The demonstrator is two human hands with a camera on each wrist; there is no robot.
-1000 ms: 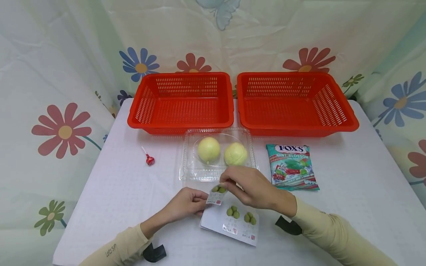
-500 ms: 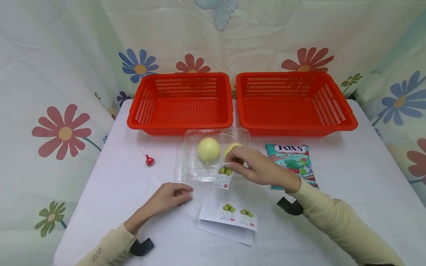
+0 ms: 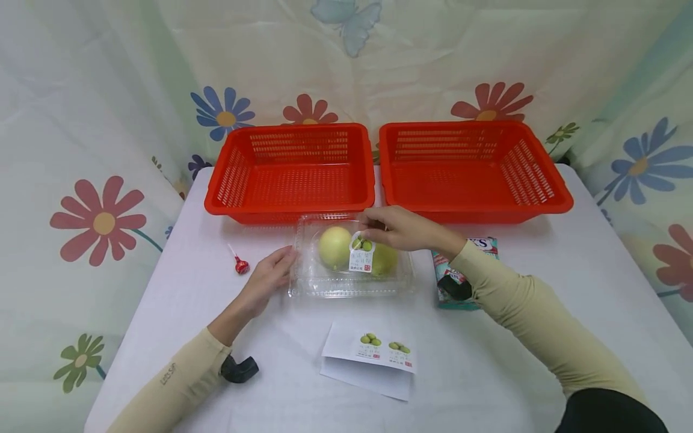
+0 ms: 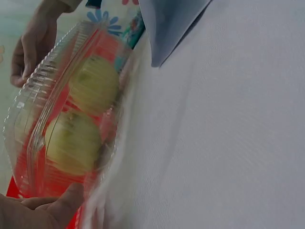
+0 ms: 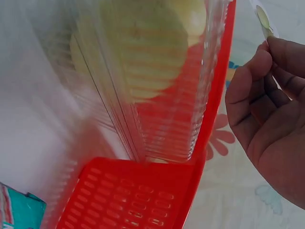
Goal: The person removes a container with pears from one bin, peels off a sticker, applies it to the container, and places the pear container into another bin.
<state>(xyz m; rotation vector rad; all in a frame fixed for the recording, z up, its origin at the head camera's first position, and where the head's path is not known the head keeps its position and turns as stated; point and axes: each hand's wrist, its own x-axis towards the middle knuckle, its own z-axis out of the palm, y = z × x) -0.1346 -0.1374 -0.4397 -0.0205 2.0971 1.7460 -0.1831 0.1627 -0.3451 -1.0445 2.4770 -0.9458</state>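
My right hand (image 3: 397,227) pinches a small white label (image 3: 360,261) printed with green fruits, by its upper edge. It hangs over a clear plastic clamshell box (image 3: 325,287) holding two pale yellow-green round fruits (image 3: 334,248). In the right wrist view, thumb and index finger meet on the label (image 5: 263,18). My left hand (image 3: 267,275) touches the box's left end. The left wrist view shows its thumb (image 4: 71,198) at the rim and its fingers along the side. A folded white sheet (image 3: 370,373) with two more such labels lies in front.
Two red plastic baskets (image 3: 289,219) (image 3: 476,216) stand side by side behind the box. A red lollipop (image 3: 241,266) lies at left. A green candy bag (image 3: 484,245) lies at right, partly under my right forearm.
My right hand has peeled the label off the sheet and carried it up over the box. My left hand has left the sheet and moved up to the box's left end.
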